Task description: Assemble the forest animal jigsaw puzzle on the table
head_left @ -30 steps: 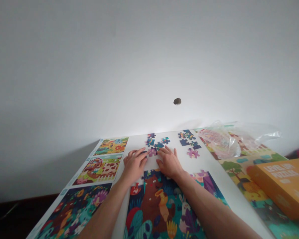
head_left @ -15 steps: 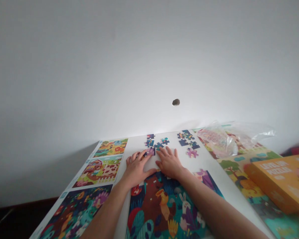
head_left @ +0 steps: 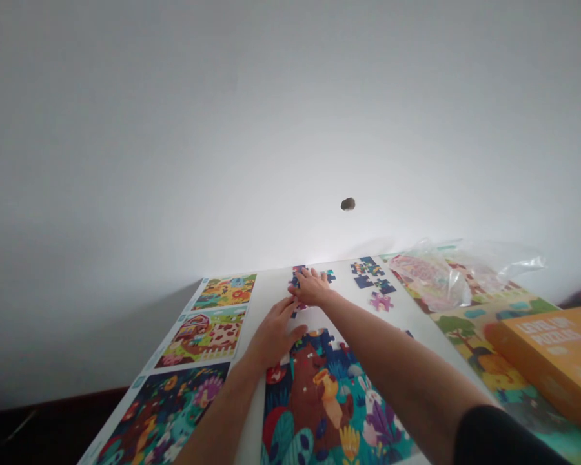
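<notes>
A partly assembled jigsaw puzzle (head_left: 319, 400) with a bear and a rabbit lies on the white table in front of me. My right hand (head_left: 312, 287) is stretched past it, fingers spread flat over loose puzzle pieces (head_left: 299, 269) near the wall and hiding most of them. Close by on the left, my left hand (head_left: 274, 332) rests with its thumb apart from the fingers. Its fingertips are at a purple piece, largely covered by the hands. A teal piece (head_left: 330, 276) shows just right of my right hand.
Several dark pieces (head_left: 368, 274) and a pink-purple piece (head_left: 381, 301) lie to the right. Picture sheets (head_left: 203, 336) line the left side. At right are a crumpled clear plastic bag (head_left: 440, 284) and an orange puzzle box (head_left: 552, 349). A wall (head_left: 271, 129) rises behind the table.
My right hand has moved forward and left onto the loose pieces near the wall. The left hand stays close to the purple piece. The view has shifted slightly.
</notes>
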A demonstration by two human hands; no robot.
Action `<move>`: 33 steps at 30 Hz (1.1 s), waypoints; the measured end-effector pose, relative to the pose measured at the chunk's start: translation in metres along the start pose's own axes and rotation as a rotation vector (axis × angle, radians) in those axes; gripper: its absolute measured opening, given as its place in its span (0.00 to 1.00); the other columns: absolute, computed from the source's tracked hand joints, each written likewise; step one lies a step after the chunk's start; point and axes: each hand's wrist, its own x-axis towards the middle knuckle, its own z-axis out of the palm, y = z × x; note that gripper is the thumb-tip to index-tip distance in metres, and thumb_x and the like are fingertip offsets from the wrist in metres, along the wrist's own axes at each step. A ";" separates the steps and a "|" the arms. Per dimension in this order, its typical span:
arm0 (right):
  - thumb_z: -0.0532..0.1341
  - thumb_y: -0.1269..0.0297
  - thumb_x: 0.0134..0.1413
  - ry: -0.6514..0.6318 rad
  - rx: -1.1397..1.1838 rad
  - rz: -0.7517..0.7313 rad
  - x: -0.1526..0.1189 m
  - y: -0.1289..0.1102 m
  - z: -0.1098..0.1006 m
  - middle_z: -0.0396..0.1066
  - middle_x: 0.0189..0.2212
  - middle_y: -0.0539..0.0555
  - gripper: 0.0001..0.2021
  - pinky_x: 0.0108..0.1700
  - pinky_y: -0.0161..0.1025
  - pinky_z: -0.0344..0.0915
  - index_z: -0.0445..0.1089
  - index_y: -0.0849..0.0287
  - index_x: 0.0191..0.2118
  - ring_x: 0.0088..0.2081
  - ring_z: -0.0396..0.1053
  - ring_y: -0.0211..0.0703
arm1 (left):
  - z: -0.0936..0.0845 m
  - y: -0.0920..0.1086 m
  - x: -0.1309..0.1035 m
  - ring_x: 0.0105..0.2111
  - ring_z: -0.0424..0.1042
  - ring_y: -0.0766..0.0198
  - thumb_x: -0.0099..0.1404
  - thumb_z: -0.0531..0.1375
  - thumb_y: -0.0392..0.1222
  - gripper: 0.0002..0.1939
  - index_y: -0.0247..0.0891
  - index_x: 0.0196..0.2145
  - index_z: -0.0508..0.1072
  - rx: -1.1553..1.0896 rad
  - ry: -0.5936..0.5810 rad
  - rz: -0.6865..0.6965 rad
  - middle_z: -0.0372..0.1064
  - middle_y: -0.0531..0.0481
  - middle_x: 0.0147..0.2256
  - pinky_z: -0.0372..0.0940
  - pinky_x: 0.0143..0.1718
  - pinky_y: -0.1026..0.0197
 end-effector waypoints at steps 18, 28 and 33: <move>0.55 0.49 0.58 -0.088 0.191 -0.291 -0.058 0.000 0.015 0.46 0.67 0.49 0.33 0.58 0.77 0.25 0.45 0.43 0.67 0.68 0.35 0.62 | 0.007 -0.019 -0.002 0.63 0.54 0.49 0.59 0.52 0.29 0.34 0.40 0.63 0.58 0.250 0.046 -0.204 0.57 0.44 0.63 0.54 0.59 0.44; 0.51 0.59 0.64 0.245 0.051 -0.018 -0.086 -0.003 0.015 0.53 0.65 0.58 0.20 0.63 0.69 0.27 0.63 0.56 0.59 0.67 0.38 0.59 | 0.008 -0.027 0.001 0.55 0.64 0.55 0.53 0.49 0.21 0.32 0.40 0.52 0.73 0.174 0.144 -0.159 0.68 0.44 0.51 0.61 0.58 0.51; 0.46 0.44 0.64 0.096 0.114 -0.193 -0.120 -0.004 0.025 0.47 0.67 0.55 0.28 0.65 0.64 0.32 0.55 0.51 0.64 0.68 0.36 0.57 | 0.003 -0.029 -0.001 0.46 0.70 0.58 0.54 0.49 0.22 0.29 0.40 0.48 0.76 0.132 0.134 -0.162 0.69 0.45 0.45 0.65 0.52 0.56</move>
